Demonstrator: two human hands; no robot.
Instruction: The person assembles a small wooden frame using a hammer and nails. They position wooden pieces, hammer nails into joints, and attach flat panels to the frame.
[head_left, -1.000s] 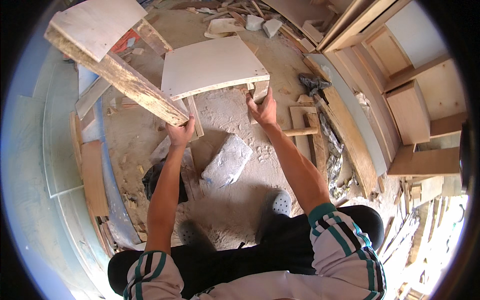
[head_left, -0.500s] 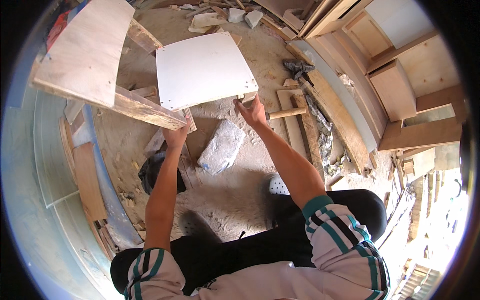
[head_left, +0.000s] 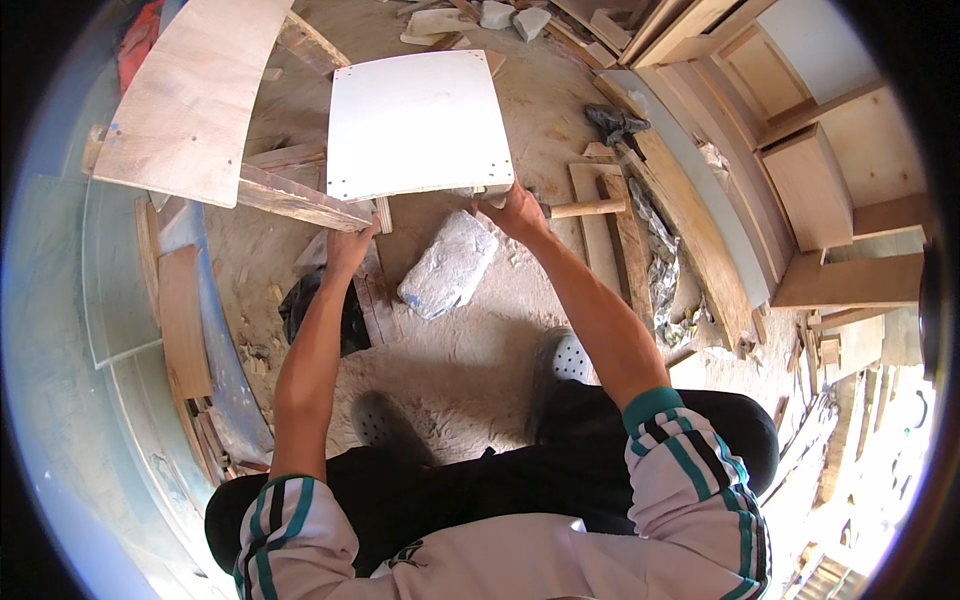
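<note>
A white square board (head_left: pixel 420 125) with small dark fastener marks at its corners is held out in front of me. My right hand (head_left: pixel 515 214) is closed around its near right corner, with fingertips tucked underneath. At the near left corner my left hand (head_left: pixel 352 245) is closed by the end of a rough wooden bar (head_left: pixel 305 198); its fingers are partly hidden below. That bar runs left under a pale plywood panel (head_left: pixel 195 105). Just right of my right hand lies a hammer (head_left: pixel 590 208) with a wooden handle, its head partly hidden.
Beneath the board, a whitish stone block (head_left: pixel 450 265) lies on the dirt floor, with a black bag (head_left: pixel 325 310) to its left. Planks (head_left: pixel 680 230) and wooden cabinet frames (head_left: pixel 810 185) line the right. Glass sheets (head_left: pixel 130 270) lean at the left.
The view has shifted, so the floor things appear higher. The white board has turned slightly clockwise, its near edge now more level. Both hands keep their hold.
</note>
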